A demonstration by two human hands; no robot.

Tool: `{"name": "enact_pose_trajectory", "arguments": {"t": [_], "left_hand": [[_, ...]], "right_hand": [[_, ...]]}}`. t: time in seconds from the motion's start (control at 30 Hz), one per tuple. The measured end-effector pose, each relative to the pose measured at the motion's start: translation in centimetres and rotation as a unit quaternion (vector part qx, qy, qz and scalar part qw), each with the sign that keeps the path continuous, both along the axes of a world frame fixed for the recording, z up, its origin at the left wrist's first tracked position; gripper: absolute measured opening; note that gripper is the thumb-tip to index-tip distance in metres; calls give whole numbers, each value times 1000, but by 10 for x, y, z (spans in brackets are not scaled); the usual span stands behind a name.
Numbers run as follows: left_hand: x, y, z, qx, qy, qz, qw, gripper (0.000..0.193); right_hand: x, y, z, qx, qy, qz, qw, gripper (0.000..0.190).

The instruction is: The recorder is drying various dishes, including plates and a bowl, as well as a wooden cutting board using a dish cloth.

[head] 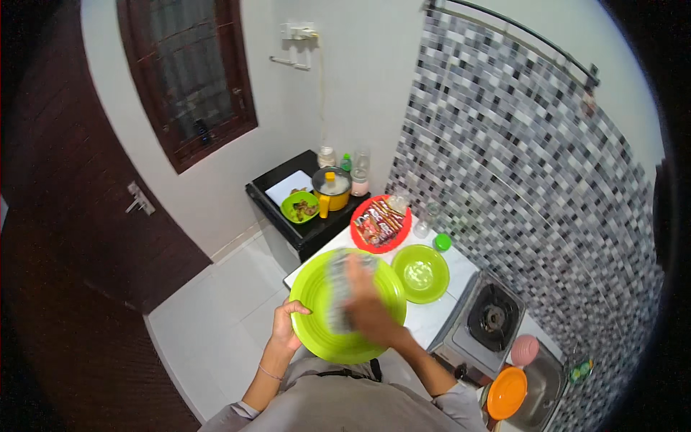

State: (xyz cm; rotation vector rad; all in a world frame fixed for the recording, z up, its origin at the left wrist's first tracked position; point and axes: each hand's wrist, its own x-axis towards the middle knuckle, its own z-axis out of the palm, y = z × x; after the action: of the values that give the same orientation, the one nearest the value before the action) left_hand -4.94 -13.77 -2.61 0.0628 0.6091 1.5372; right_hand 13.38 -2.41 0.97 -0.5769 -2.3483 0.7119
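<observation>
My left hand [287, 324] grips the left rim of a large lime-green plate [313, 291], its thumb over the edge. The plate is held up in front of my body, beside the white countertop. Over the plate, my right hand [372, 310] presses a grey-and-white cloth [339, 297] to its inner face; hand and cloth are blurred. A second lime-green plate [420, 274] lies on the counter just to the right. Behind the held plate is a red plate [356, 237] with several packaged sachets on it.
A gas stove [469, 345] stands at the right, then a metal sink [545, 383] with an orange bowl [507, 393] and a pink bowl [524, 350]. On the black table [270, 216] are a yellow pot [338, 201] and a green bowl [289, 212] of food. A green-lidded jar [442, 242] is by the tiled wall.
</observation>
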Motion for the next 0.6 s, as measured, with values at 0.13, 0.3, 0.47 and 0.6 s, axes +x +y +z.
{"name": "enact_pose_trajectory", "arguments": {"t": [0.13, 0.3, 0.47, 0.6], "left_hand": [[15, 0, -7, -18, 117, -4, 993, 58], [22, -6, -24, -45, 234, -116, 964, 51], [42, 26, 7, 57, 404, -245, 879, 48], [63, 41, -1, 169, 433, -348, 814, 44]], "right_hand": [[-6, -20, -24, 75, -92, 111, 987, 87], [3, 9, 2, 186, -159, 145, 959, 106], [21, 20, 24, 141, -284, 113, 942, 80], [67, 23, 28, 153, -290, 97, 940, 70]]}}
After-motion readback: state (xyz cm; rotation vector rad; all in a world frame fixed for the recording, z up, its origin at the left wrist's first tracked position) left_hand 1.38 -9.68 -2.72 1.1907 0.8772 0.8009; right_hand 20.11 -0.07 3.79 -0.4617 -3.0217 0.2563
